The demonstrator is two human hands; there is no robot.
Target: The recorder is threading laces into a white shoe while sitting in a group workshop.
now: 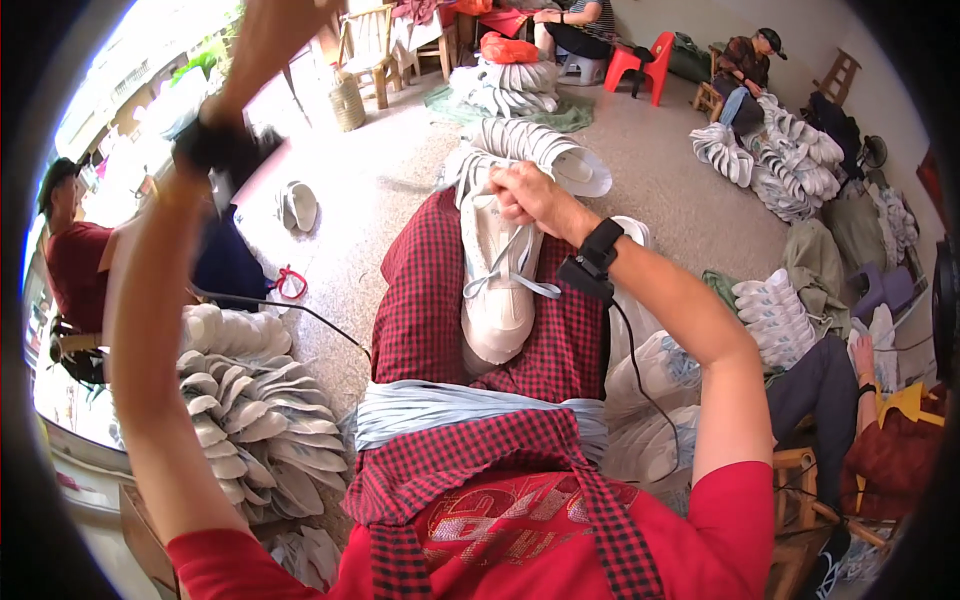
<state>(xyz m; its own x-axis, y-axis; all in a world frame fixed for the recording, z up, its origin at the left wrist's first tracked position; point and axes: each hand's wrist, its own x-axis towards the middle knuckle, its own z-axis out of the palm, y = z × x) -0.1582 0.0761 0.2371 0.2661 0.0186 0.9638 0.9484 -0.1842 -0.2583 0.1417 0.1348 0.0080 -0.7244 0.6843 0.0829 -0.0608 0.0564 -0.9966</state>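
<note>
A white sneaker (497, 315) lies between my thighs on a red-and-black checked apron (420, 300), toe toward me. A light blue shoelace (510, 275) is partly threaded through it, with loose loops over the front. My right hand (540, 203) is closed over the upper end of the sneaker, around its tongue and opening; its fingertips are partly hidden. High at the upper left, my raised left hand (275, 45) is smeared by motion and cut off by the picture's edge, its fingers out of sight. A bundle of light blue laces (480, 410) is tied round my waist.
Nested white shoe uppers (540, 150) stand just beyond my knees. A large pile of them (265, 430) lies at my left, and white shoes (655, 375) at my right. Seated people (750, 75) surround me, one close at left. A black cable (640, 370) hangs from my right wrist.
</note>
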